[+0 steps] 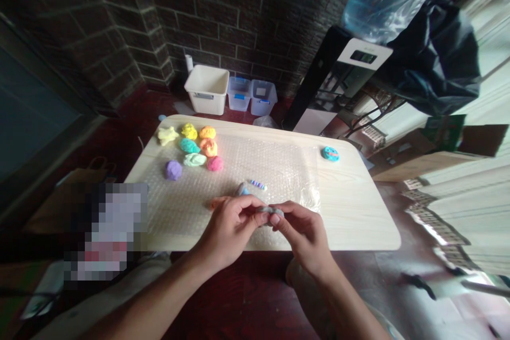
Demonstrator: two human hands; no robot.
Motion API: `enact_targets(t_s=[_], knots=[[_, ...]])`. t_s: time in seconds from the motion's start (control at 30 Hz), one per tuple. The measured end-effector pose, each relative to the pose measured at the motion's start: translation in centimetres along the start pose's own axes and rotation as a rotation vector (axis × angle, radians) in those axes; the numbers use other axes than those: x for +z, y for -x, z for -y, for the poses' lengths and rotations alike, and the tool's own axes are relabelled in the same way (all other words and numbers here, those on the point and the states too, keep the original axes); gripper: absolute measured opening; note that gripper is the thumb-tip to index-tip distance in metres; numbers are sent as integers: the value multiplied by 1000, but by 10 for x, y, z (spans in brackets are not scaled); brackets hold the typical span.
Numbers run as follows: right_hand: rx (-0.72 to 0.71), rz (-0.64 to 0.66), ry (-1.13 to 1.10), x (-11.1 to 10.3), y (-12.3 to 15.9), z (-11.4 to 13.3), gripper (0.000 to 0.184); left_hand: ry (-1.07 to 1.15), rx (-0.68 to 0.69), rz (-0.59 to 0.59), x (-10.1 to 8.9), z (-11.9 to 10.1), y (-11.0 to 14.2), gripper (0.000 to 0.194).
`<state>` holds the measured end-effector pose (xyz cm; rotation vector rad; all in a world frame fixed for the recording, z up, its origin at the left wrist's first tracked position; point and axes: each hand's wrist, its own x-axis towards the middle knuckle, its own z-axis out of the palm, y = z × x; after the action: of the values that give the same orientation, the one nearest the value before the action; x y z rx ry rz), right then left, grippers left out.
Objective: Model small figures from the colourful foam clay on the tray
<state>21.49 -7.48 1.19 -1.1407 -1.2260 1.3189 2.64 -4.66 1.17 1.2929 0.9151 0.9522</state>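
Observation:
Between the fingertips of both hands is a small piece of grey modelling clay (274,211), held just above the near edge of the table. My left hand (235,223) pinches its left end with thumb and forefinger. My right hand (305,231) pinches the right end the same way. Just beyond my left hand lie a grey-blue lump (242,189) and an orange lump (218,202), both partly hidden by that hand. A short striped roll (258,185) of purple, blue and white rests on the bubble wrap (271,154) farther off.
Several coloured clay lumps, among them a purple one (173,170) and a pink one (215,163), sit at the table's left. A blue round piece (330,154) lies at the right on the wooden table (358,202). Behind stand a white bin (207,90) and a water dispenser (338,79).

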Motion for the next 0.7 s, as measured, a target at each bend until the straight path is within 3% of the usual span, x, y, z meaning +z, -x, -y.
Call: enact_targets(t_s=[0.1,0.3,0.53,0.7], knots=[[8,-3,-29,1,-1,-3,18,72,-49,13,1,2,0,26],[15,-141,-191,6,-3,-10,18,325,-102,42,9,6,-1,32],[-2,-34,-64,4,0,-6,18,-22,47,-24,2,6,1,17],[39,31,-86,0,2,-6,18,-17,11,14,0,6,0,23]])
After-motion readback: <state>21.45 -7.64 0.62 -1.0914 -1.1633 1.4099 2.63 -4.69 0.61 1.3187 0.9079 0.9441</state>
